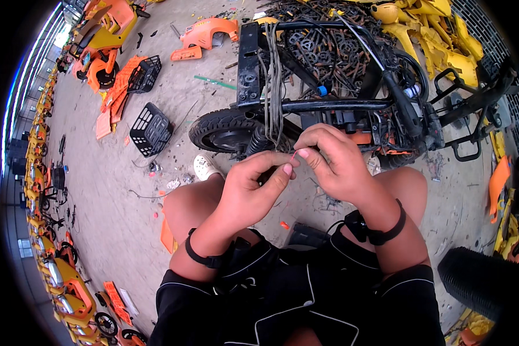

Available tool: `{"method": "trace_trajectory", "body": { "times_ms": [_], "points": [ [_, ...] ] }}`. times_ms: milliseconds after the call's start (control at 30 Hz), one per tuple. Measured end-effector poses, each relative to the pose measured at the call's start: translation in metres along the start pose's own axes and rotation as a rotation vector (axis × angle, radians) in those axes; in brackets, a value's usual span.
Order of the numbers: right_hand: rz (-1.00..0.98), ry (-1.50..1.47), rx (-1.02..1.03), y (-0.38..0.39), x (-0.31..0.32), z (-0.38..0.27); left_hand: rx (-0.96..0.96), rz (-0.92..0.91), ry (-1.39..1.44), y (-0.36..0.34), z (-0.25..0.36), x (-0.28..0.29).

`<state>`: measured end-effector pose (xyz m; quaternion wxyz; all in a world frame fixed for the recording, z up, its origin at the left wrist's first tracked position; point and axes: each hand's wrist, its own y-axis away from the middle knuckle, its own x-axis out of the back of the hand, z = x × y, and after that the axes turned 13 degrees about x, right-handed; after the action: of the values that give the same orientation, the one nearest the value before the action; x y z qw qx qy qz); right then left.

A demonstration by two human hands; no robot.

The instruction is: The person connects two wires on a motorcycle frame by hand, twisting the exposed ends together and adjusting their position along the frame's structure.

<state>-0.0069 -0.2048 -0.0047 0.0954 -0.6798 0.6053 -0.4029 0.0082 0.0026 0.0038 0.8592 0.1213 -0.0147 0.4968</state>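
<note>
In front of my knees, my left hand point(249, 189) and my right hand point(341, 166) meet with their fingertips close together. Both are closed in a pinch on a thin red strand that looks like a wire point(294, 155); only a short bit of it shows between the fingers. Just beyond them lies a stripped black scooter frame point(340, 105) on its side, with a tyred wheel point(218, 134) at its left. Grey cables point(274, 81) are looped over the frame, and the right hand is nearest its exposed wiring and parts.
A heap of rusty metal parts point(323, 49) lies behind the frame. Yellow panels point(427, 34) are piled at far right. Black baskets point(150, 130) and an orange panel point(205, 36) lie to the left. A black ribbed object point(473, 279) stands at near right.
</note>
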Motion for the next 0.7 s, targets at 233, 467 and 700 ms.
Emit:
{"method": "trace_trajectory", "body": {
  "times_ms": [233,467,700],
  "points": [
    [0.057,-0.332,-0.271,0.005,-0.014,-0.002,-0.241,0.065,-0.082,-0.004,-0.009,0.005],
    [0.071,-1.001,-0.569,0.010,-0.024,0.005,-0.219,0.036,0.083,-0.003,-0.010,0.002],
    [0.184,-0.633,-0.471,0.007,-0.027,-0.006,-0.481,0.280,-0.243,-0.010,-0.011,0.000]
  ]
}}
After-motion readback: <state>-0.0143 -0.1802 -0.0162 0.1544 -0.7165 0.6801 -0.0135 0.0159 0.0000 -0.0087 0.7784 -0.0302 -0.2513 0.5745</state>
